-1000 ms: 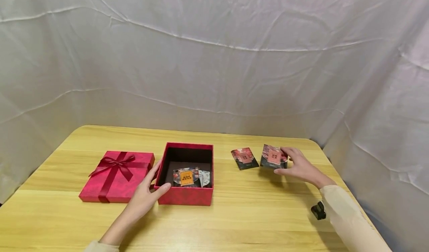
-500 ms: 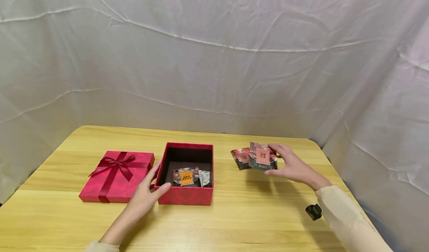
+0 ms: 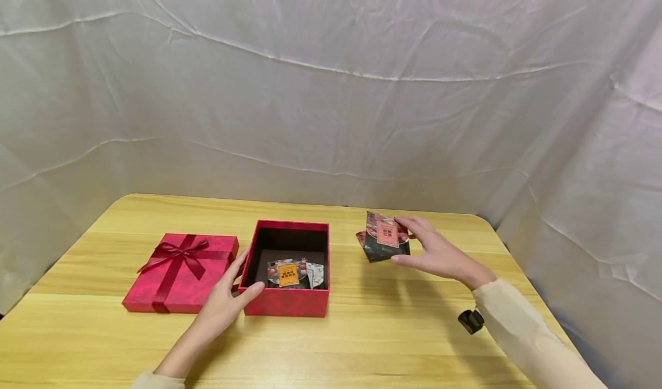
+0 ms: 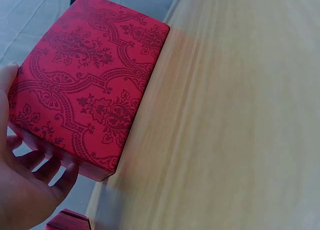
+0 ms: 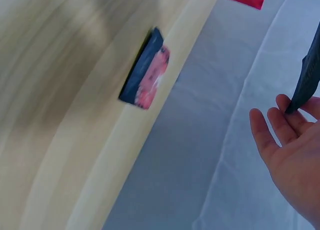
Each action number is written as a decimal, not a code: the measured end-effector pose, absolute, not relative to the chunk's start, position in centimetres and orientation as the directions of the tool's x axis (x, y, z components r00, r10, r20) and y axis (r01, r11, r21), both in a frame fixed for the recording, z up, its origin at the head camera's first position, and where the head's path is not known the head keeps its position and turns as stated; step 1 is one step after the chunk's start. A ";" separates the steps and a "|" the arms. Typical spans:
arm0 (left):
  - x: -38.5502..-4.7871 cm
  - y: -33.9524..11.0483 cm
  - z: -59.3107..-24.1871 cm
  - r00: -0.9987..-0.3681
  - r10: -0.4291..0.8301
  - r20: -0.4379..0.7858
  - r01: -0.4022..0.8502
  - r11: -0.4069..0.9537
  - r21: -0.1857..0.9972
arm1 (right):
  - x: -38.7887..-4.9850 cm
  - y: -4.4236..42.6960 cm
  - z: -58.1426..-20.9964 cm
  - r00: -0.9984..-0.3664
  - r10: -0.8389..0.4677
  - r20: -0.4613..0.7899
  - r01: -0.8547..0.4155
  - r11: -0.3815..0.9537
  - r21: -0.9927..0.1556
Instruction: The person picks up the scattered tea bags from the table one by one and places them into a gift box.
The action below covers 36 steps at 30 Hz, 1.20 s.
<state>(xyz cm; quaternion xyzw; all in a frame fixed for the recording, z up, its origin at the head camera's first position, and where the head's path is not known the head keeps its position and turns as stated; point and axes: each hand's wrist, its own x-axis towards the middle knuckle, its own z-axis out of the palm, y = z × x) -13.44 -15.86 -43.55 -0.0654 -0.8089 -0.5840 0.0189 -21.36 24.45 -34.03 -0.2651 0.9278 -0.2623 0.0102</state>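
Right hand (image 3: 437,252), pinching raised packet (image 3: 387,237), now farther from tabletop's (image 3: 393,343) right edge, nearer box (image 3: 285,304); packet partly hides second packet (image 5: 147,76) near far edge. Left hand (image 3: 224,303) grips box's near-left corner.

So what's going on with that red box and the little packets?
A person's left hand holds the near left corner of the open red box. The right hand pinches a dark packet with a pink label, raised above another packet lying on the table. Inside the box are an orange-labelled packet and a pale item, and the lid with its ribbon bow lies to the box's left.
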 end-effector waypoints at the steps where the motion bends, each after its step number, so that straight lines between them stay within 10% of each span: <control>1: -13.4 -15.9 -43.6 -0.991 0.085 0.107 0.129 0.307 0.943 | -21.4 24.2 -33.9 -0.857 -0.501 0.121 -0.491 0.722 -0.487; 36: -13.4 -15.5 -43.5 -0.986 0.091 0.138 0.159 0.295 0.942 | -19.4 12.9 -33.4 -0.774 -0.618 0.140 -0.606 0.658 -0.447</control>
